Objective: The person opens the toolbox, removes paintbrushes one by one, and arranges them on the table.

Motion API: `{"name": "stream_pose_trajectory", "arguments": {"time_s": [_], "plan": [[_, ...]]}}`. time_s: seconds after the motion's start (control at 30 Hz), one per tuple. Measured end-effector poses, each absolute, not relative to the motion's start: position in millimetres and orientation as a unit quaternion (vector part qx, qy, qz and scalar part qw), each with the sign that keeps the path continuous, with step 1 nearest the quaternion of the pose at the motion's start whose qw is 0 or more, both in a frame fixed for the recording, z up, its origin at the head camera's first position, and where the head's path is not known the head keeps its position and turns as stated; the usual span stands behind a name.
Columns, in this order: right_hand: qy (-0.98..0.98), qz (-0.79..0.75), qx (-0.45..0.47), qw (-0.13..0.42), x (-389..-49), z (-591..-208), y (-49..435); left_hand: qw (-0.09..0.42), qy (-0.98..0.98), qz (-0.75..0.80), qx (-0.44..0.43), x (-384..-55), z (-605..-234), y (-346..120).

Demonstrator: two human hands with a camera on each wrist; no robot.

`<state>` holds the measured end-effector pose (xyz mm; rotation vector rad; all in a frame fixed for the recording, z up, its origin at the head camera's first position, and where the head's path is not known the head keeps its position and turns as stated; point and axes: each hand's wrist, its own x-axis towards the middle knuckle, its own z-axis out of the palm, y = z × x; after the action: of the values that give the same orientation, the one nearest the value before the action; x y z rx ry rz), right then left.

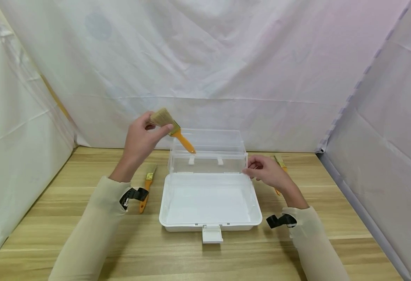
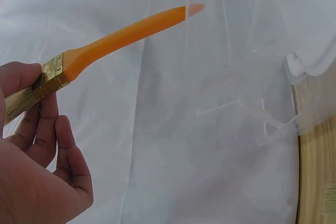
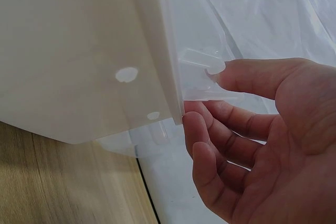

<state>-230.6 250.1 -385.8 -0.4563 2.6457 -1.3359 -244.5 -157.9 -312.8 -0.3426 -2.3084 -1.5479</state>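
Raised above the box's back left, my left hand (image 1: pixel 140 136) pinches a paintbrush (image 1: pixel 185 143) between thumb and fingers at its metal band and bristles. The orange handle slants down toward the lid; in the left wrist view the handle (image 2: pixel 126 35) points away from the hand. A white plastic box (image 1: pixel 210 225) stands on the table, its clear lid (image 1: pixel 209 137) swung up at the back and its front latch (image 1: pixel 212 235) folded down. At the lid's lower right edge, my right hand (image 1: pixel 266 171) holds the clear plastic (image 3: pixel 202 59) between thumb and fingers.
A second paintbrush (image 1: pixel 146 193) lies left of the box, bristles away from me. Another paintbrush (image 1: pixel 280 162) lies on the right, partly hidden behind the right hand. White cloth (image 1: pixel 205 70) hangs around the wooden table (image 1: pixel 177 257) at the back and sides.
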Motion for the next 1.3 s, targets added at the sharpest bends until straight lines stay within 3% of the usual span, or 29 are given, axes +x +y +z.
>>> {"name": "stream_pose_trajectory", "arguments": {"time_s": [0.9,1.3], "plan": [[0.884,-0.439,-0.146,0.069,-232,-386,251,0.173,-0.645,-0.734,-0.124,-228,-309,-213],[0.883,-0.441,-0.147,0.069,-232,-387,251,0.128,-0.623,-0.764,-0.106,-220,-325,-241]]}}
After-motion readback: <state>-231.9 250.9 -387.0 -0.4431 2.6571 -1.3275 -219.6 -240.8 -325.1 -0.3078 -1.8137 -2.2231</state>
